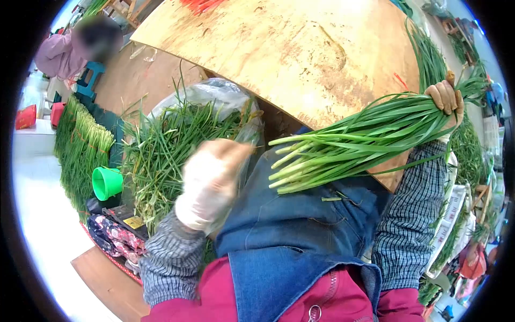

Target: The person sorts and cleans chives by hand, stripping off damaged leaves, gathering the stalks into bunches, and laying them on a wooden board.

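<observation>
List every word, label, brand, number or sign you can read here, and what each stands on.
No text is readable in this picture.
White package at right: printed marks, too small and blurred to read.
Yellow label on the dark box at left: too small to read.
Bundle of greens in the right hand: no lettering visible.

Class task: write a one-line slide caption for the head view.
Right hand grips a bunch of long green leaves; blurred left hand near a plastic bag of loose greens.

Dirt point(337, 49) marks the wooden tabletop point(257, 45); red strips point(201, 5) lie bunched far back; one strip point(401, 80) lies right.
</observation>
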Demonstrator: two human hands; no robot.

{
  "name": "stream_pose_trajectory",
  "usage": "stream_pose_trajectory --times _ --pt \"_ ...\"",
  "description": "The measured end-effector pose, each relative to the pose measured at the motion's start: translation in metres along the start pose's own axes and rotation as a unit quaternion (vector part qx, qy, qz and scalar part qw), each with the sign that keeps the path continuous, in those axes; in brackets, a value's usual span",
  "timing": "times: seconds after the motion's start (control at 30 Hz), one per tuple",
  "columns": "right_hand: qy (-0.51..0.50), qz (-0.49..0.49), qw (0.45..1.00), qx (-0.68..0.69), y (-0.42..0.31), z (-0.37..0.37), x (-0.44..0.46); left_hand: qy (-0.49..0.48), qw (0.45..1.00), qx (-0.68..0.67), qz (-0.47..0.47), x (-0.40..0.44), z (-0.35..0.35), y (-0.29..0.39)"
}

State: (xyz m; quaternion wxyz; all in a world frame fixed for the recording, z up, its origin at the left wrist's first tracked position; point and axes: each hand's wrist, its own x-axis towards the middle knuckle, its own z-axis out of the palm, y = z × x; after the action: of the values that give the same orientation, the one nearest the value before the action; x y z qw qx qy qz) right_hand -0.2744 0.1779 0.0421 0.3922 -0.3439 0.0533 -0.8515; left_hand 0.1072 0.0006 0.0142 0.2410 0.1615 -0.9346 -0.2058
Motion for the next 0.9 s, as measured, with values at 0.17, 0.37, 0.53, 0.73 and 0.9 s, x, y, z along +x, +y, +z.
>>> stream_pose_trajectory --times 0.17,0.37,0.53,0.73,0.9 --pt "0.003 0.017 0.999 -0.040 -0.005 0.008 0.000 -0.133 0.989 -0.035 0.057 0.033 0.052 0.031" --pt "0.014 0.003 0.998 -0.055 -0.007 0.014 -0.004 -0.087 0.995 -0.032 -0.033 0.027 0.065 0.046" --pt "0.017 -0.006 0.998 -0.054 -0.004 0.020 -0.003 -0.030 0.978 -0.114 -0.175 0.014 0.070 0.056" --pt "0.036 -0.020 0.997 -0.069 -0.005 0.029 -0.006 -0.059 0.991 -0.019 -0.120 0.008 0.076 0.050" --pt "0.013 -0.035 0.996 -0.080 -0.003 0.045 -0.004 -0.035 0.975 -0.104 -0.192 0.009 0.085 0.046"
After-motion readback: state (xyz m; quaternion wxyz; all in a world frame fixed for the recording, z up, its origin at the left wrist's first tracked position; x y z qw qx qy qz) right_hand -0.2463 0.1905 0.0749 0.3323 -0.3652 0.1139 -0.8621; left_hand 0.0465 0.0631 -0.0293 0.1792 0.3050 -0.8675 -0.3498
